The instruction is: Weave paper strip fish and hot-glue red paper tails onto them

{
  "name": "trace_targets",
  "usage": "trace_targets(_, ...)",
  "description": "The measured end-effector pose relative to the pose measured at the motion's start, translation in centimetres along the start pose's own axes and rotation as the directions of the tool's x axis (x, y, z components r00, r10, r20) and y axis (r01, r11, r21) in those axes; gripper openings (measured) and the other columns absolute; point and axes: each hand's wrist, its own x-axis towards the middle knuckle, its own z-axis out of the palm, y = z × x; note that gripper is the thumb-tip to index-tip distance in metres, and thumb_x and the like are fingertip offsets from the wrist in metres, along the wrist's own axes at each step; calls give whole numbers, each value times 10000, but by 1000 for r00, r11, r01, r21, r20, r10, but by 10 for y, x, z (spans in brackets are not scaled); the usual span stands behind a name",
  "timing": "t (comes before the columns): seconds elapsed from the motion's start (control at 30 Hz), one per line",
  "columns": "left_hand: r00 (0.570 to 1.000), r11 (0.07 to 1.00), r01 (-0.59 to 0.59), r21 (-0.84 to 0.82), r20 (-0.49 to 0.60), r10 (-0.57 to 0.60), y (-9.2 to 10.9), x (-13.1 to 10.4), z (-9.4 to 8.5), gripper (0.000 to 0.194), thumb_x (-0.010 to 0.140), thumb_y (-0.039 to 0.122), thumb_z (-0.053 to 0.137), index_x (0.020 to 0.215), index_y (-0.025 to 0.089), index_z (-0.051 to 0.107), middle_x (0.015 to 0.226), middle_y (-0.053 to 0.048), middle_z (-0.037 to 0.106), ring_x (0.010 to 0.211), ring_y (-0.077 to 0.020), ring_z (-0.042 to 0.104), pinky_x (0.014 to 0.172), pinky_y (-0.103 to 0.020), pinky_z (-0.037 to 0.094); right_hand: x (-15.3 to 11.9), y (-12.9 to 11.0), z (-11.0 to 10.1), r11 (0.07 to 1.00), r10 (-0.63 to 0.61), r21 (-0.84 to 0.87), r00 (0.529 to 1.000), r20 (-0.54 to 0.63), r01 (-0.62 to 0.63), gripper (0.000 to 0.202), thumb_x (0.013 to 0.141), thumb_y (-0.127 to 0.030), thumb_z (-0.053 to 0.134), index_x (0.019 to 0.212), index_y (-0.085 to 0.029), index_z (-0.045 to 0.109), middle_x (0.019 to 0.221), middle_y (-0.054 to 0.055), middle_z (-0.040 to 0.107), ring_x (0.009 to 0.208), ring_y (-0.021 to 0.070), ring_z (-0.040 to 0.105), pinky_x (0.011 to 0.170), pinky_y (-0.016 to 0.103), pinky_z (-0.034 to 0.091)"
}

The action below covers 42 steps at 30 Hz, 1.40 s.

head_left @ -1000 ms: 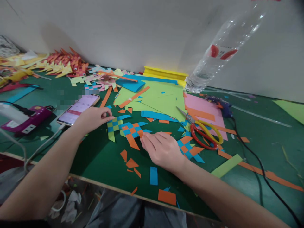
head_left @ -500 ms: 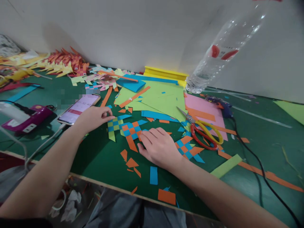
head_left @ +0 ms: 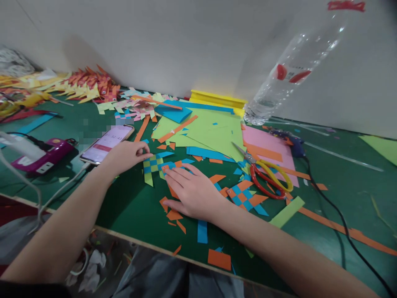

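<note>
My right hand [head_left: 194, 191] lies flat, fingers stretched out, over a woven orange and blue paper fish [head_left: 165, 168]. It covers most of that fish; part of the head and some blue strip ends show. Loosely curled and apart from the thumb, the fingers of my left hand [head_left: 128, 156] hold nothing that I can see. The thumb is close to a woven green and blue paper fish [head_left: 151, 164]; whether it touches is unclear. Beside my right wrist lies another orange and blue woven fish [head_left: 243, 194]. Orange scraps [head_left: 174, 215] lie by my right thumb.
Scissors [head_left: 271, 178] rest right of the green paper sheets [head_left: 214, 128]. A clear bottle [head_left: 288, 78] and a glue gun [head_left: 296, 145] with a black cord stand or lie beyond. Left are a phone [head_left: 107, 145], a purple power strip [head_left: 46, 155] and red-yellow paper pieces [head_left: 89, 85].
My right hand has moved left and flattened over the orange and blue fish, uncovering more of the fish by the wrist. My left hand stays nearly in place. The view has shifted slightly.
</note>
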Motion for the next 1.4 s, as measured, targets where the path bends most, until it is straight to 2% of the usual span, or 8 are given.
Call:
trace_targets(0.2,1000,1000,-6,3,-9,6,-1,0,1,335,850,527,500,849,210,608,619,5,583,569,-156,523,549,-258,306,2,0,8,999,11,-46,1000,-19,-11,549,939,-503,424,1187,-59,632,1319,123,595,1183,245,566,1035,392,425)
trace_targets(0.8,999,1000,-24,-17,-21,24,-5,1,5,337,851,537,511,841,215,611,579,22,553,540,-149,520,529,-252,301,-1,0,14,999,43,8,999,-27,-43,588,952,-517,378,1228,-47,598,1329,118,590,1195,253,537,988,382,443)
trace_targets(1.17,1000,1000,-24,-13,-18,24,-3,0,4,324,862,531,506,835,221,598,569,25,546,533,-146,518,523,-253,304,0,0,12,997,56,44,997,46,-58,578,934,-527,416,1242,-63,574,1353,141,563,1222,277,509,1056,444,381)
trace_targets(1.3,999,999,-30,16,-32,31,-3,0,4,321,866,521,503,819,219,600,570,23,543,525,-145,510,513,-253,296,0,1,14,997,55,57,998,10,-55,580,931,-508,436,1241,-37,572,1319,150,587,1197,277,523,1040,424,406)
trace_targets(1.4,995,998,-49,31,-87,52,-1,-1,3,298,871,487,511,817,209,604,561,22,533,514,-142,498,508,-254,294,-1,1,15,998,40,59,999,-22,-38,534,937,-467,444,1204,-30,595,1309,156,592,1181,277,531,1017,409,432)
